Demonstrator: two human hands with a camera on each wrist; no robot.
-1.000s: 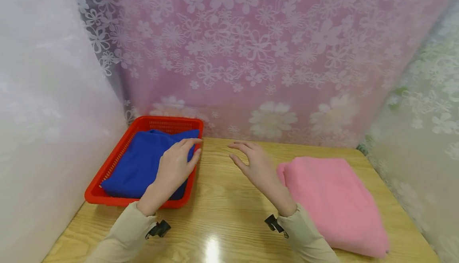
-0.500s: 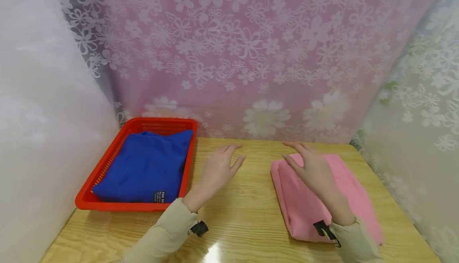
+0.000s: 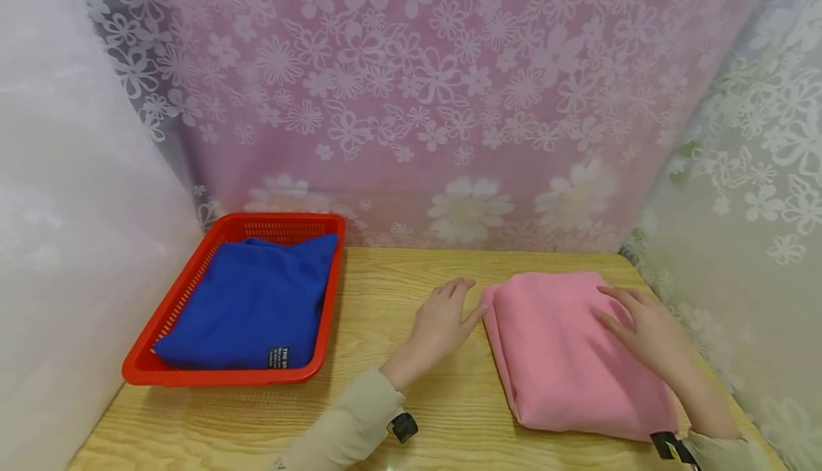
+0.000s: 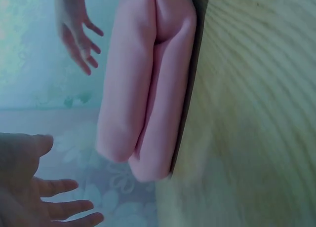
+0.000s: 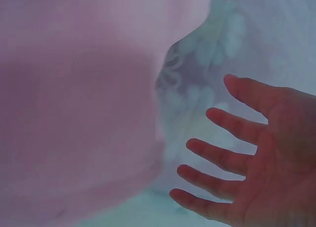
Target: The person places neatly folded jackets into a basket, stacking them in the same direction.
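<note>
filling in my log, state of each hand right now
Left hand: open, holding nothing, near the pink cloth.
Right hand: open, holding nothing, above the pink cloth.

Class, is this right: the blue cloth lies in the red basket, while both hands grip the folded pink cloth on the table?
The grip is wrong: the left wrist view shows the left hand and the right hand both apart from the folded pink cloth on the table. The blue cloth does lie in the red basket.
</note>
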